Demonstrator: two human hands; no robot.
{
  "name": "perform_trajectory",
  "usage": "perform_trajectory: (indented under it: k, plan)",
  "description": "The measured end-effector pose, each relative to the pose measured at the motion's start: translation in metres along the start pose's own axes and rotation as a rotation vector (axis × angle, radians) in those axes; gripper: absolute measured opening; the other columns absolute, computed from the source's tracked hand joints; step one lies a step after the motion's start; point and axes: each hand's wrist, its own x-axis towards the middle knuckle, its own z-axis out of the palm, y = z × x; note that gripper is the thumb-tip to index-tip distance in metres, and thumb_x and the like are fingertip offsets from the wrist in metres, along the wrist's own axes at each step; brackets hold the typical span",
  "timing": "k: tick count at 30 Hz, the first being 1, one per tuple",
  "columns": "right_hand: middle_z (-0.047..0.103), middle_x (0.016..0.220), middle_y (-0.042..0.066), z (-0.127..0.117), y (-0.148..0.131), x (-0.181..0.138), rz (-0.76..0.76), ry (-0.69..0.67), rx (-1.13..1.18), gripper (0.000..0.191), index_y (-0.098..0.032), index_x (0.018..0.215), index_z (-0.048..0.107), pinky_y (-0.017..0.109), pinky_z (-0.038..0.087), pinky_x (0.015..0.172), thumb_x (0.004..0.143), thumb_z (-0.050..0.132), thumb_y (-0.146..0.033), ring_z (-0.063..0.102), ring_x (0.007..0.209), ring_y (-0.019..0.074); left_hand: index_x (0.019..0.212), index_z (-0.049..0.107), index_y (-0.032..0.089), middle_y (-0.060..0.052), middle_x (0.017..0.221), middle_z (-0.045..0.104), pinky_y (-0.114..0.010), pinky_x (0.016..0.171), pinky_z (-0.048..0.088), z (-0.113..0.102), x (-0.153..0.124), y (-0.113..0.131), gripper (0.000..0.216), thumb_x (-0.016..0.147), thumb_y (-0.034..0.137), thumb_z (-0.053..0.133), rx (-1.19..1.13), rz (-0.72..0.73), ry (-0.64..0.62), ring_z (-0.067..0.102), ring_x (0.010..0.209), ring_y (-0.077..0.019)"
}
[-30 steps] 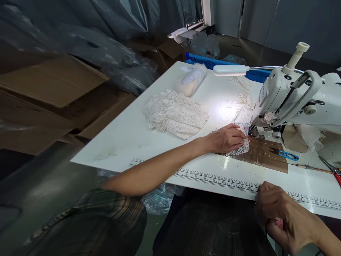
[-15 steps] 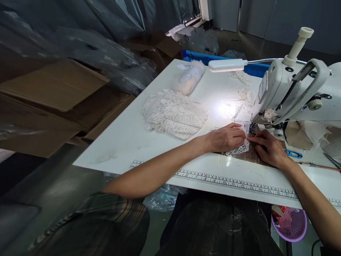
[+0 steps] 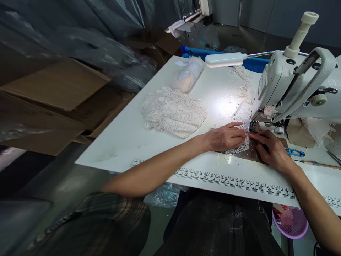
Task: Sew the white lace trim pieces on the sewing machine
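My left hand (image 3: 225, 138) lies palm down on a piece of white lace (image 3: 238, 149), its index finger reaching toward the presser foot (image 3: 255, 127). The lace is partly hidden under this hand. On the other side, my right hand (image 3: 270, 147) has its fingertips drawn together at the lace's right edge, just in front of the needle area. Both hands rest low over the brown plate (image 3: 249, 155) of the white sewing machine (image 3: 277, 81). A longer strip of lace (image 3: 243, 103) trails behind the needle.
A folded lace pile (image 3: 174, 112) and a wrapped pale bundle (image 3: 188, 74) lie left on the white table (image 3: 128, 142). A lamp (image 3: 226, 59) hangs above. Blue thread snips (image 3: 295, 152) lie right. Cardboard boxes (image 3: 53, 85) stand left; a purple basket (image 3: 295, 225) sits below the table.
The view has shifted slightly, so the machine sits a little farther right and higher. Both hands keep nearly the same place on the lace, with only small finger movement.
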Motion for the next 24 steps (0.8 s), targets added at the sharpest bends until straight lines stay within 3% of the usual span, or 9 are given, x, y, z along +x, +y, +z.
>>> perform_trajectory:
  k: [12, 19, 24]
  plan:
    - [0.062, 0.111, 0.014, -0.0028, -0.0047, 0.0014, -0.096, -0.014, -0.058, 0.044, -0.019, 0.126, 0.068, 0.046, 0.055, 0.089, 0.091, 0.041, -0.018, 0.060, 0.099, 0.0251, 0.100, 0.070, 0.019, -0.005, 0.107, 0.072, -0.040, 0.111, 0.050, 0.0044, -0.0033, -0.0017, 0.018, 0.098, 0.016, 0.053, 0.007, 0.003, 0.032, 0.067, 0.104, -0.0128]
    - [0.064, 0.107, 0.010, -0.0066, -0.0063, -0.0010, -0.180, -0.051, -0.055, 0.037, -0.028, 0.112, 0.075, 0.041, 0.055, 0.082, 0.092, 0.045, -0.020, 0.061, 0.095, 0.0216, 0.099, 0.070, 0.020, -0.005, 0.105, 0.073, -0.039, 0.109, 0.051, 0.0015, -0.0007, 0.0011, 0.019, 0.099, 0.018, 0.052, 0.004, -0.032, -0.008, 0.067, 0.100, -0.0129]
    - [0.063, 0.105, 0.010, -0.0021, -0.0044, -0.0001, -0.200, -0.013, -0.092, 0.036, -0.027, 0.111, 0.076, 0.040, 0.054, 0.080, 0.093, 0.045, -0.021, 0.061, 0.093, 0.0210, 0.098, 0.070, 0.018, -0.005, 0.103, 0.073, -0.037, 0.109, 0.050, 0.0043, -0.0013, 0.0009, 0.022, 0.102, 0.019, 0.048, 0.037, 0.024, 0.072, 0.068, 0.098, -0.0118]
